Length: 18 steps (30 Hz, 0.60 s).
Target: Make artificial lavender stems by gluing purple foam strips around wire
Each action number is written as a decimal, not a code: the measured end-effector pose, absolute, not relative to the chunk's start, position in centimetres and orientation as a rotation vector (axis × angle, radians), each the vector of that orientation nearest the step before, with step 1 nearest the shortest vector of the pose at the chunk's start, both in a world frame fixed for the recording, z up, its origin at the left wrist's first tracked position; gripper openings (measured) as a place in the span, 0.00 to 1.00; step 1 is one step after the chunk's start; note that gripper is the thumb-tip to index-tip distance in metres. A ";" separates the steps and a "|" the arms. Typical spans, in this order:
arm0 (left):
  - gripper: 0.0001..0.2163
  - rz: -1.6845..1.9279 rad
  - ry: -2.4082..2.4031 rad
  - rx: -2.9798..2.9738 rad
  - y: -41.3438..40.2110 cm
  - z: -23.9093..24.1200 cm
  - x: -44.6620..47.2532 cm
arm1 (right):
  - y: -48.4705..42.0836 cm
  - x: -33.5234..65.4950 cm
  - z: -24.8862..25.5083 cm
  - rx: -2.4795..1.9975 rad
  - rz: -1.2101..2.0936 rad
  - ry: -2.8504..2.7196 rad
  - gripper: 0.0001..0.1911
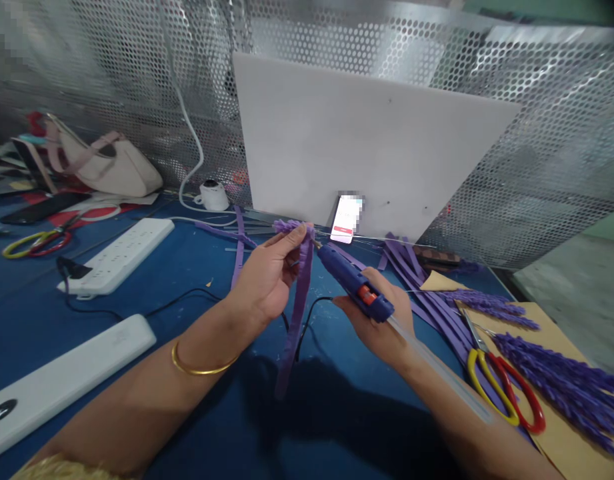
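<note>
My left hand [269,273] pinches a purple fringed paper strip [301,287] that is wound at its upper end around a thin wire stem; the strip's loose tail hangs down over the blue table. In my right hand [381,320] is a blue glue gun [354,280], its nozzle pointing up and left, at or very near the strip beside my left fingertips. A long clear glue stick [441,377] sticks out of the gun's back along my forearm. The wire stem runs rightward from my left fingers. My fingertips partly hide the wound part.
Yellow-and-red scissors [507,390] and finished purple flower sprigs [561,373] lie on brown paper at right, near several purple strips [431,307]. A lit phone [345,220] leans on a white board [367,140]. Power strips [121,257], more scissors [41,241] and a handbag [111,163] are at left.
</note>
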<state>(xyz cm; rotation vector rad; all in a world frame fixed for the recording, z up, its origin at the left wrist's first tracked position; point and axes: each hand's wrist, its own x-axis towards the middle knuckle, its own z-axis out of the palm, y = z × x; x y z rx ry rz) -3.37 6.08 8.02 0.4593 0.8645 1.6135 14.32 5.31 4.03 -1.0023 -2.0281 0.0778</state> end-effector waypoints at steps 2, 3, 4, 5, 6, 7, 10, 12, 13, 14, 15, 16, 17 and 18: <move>0.09 1.619 0.855 0.460 6.1 8.0 -3.4 | 5.3 14.3 4.0 -1.008 0.072 -2.033 0.15; 0.08 1.622 0.851 0.460 6.1 7.9 -3.4 | 5.2 14.3 4.0 -1.003 0.064 -2.034 0.15; 0.08 1.625 0.848 0.460 6.1 8.0 -3.5 | 5.2 14.3 4.0 -0.998 0.056 -2.036 0.15; 0.08 1.626 0.847 0.460 6.1 8.0 -3.5 | 5.2 14.4 4.0 -0.992 0.047 -2.039 0.15; 0.08 1.629 0.846 0.458 6.1 8.0 -3.4 | 5.2 14.4 4.0 -0.986 0.038 -2.041 0.15; 0.08 1.631 0.847 0.453 6.2 8.1 -3.4 | 5.2 14.4 4.0 -0.982 0.031 -2.044 0.15; 0.08 1.642 0.847 0.431 6.2 8.2 -3.4 | 5.2 14.3 4.0 -0.980 0.020 -2.051 0.14; 0.07 1.646 0.848 0.419 6.2 8.2 -3.4 | 5.2 14.3 4.0 -0.982 0.018 -2.054 0.14; 0.07 1.645 0.848 0.415 6.3 8.2 -3.4 | 5.2 14.3 4.0 -0.983 0.018 -2.055 0.14; 0.06 1.646 0.845 0.415 6.3 8.2 -3.4 | 5.2 14.3 4.0 -0.980 0.019 -2.055 0.14; 0.05 1.646 0.840 0.415 6.3 8.2 -3.5 | 5.2 14.3 4.0 -0.977 0.020 -2.056 0.14; 0.04 1.647 0.835 0.416 6.3 8.2 -3.5 | 5.2 14.2 4.1 -0.975 0.020 -2.057 0.14; 0.04 1.649 0.830 0.418 6.3 8.2 -3.5 | 5.2 14.2 4.1 -0.973 0.017 -2.058 0.15; 0.03 1.650 0.827 0.418 6.3 8.2 -3.6 | 5.2 14.2 4.1 -0.971 0.013 -2.059 0.15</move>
